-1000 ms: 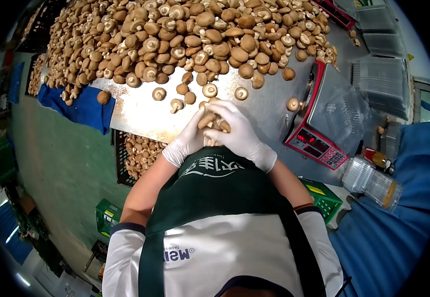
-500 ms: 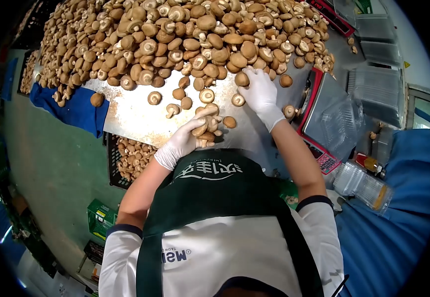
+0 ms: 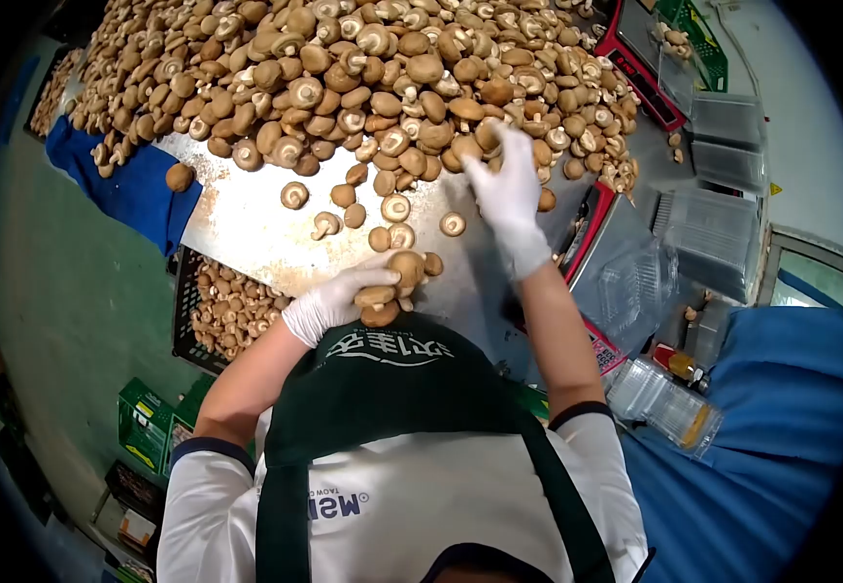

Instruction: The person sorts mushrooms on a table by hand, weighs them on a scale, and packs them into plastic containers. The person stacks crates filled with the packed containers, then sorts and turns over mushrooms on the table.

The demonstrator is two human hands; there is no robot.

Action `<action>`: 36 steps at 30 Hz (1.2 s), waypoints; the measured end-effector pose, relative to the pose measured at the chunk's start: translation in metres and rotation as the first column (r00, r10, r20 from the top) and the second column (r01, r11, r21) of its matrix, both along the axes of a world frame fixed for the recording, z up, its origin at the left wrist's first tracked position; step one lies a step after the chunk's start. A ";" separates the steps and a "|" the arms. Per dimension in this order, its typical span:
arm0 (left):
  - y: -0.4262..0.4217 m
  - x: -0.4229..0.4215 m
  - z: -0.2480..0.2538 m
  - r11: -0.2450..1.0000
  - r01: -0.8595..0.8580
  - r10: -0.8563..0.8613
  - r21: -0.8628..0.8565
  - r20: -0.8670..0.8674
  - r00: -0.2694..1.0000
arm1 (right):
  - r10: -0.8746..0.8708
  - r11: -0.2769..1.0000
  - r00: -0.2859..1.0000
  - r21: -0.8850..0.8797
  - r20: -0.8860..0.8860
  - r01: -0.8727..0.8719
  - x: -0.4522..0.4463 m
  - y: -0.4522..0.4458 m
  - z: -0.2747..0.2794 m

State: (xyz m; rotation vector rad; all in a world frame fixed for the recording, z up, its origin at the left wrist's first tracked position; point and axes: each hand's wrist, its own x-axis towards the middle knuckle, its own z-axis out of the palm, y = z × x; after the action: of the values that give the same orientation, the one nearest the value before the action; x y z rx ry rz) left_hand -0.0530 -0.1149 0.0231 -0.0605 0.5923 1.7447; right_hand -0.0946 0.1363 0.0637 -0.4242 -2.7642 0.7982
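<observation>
My left hand, in a white glove, is closed around several brown mushrooms just above the apron's top edge. My right hand, also gloved, is at the near edge of the big mushroom pile, with thumb and fingers spread apart. Nothing shows between them. A single mushroom lies stem up on the metal table, left of my right hand. Other loose mushrooms lie between the pile and my left hand.
A red scale with clear plastic trays on it stands at the right, a second scale behind it. Stacked clear trays are further right. A blue cloth hangs over the left edge, above a black crate of mushrooms.
Both hands were together over mushrooms; my right hand then reached away to a mushroom by the pile and now is open there. My left hand kept its mushrooms. The view has shifted.
</observation>
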 end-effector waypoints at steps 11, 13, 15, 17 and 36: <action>-0.011 0.010 0.015 0.995 0.029 -0.051 -0.093 -0.246 0.968 | -0.120 -0.121 0.990 -0.991 0.067 0.052 0.037 0.049 -0.033; -0.011 0.012 0.009 0.997 0.000 -0.016 -0.082 -0.194 0.981 | -0.094 -0.261 0.995 -0.964 -0.036 -0.060 0.052 0.045 -0.024; -0.013 0.011 0.004 0.998 -0.043 0.036 -0.055 -0.116 0.993 | -0.078 -0.268 0.995 -0.960 -0.065 -0.084 0.049 0.038 -0.007; -0.016 0.011 0.000 0.995 -0.092 0.092 -0.033 -0.017 0.996 | -0.047 -0.256 0.993 -0.960 -0.107 -0.116 0.044 0.046 -0.009; -0.111 0.054 -0.033 0.759 -0.612 0.629 -0.221 0.004 0.778 | 0.615 0.505 0.778 -0.821 0.127 -0.266 -0.014 -0.136 -0.006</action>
State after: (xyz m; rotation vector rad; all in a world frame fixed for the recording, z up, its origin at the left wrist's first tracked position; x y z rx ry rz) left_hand 0.0014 -0.2256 -0.0100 -0.5290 0.7513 2.3056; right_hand -0.1084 0.0003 0.0574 0.0703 -2.7475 2.3314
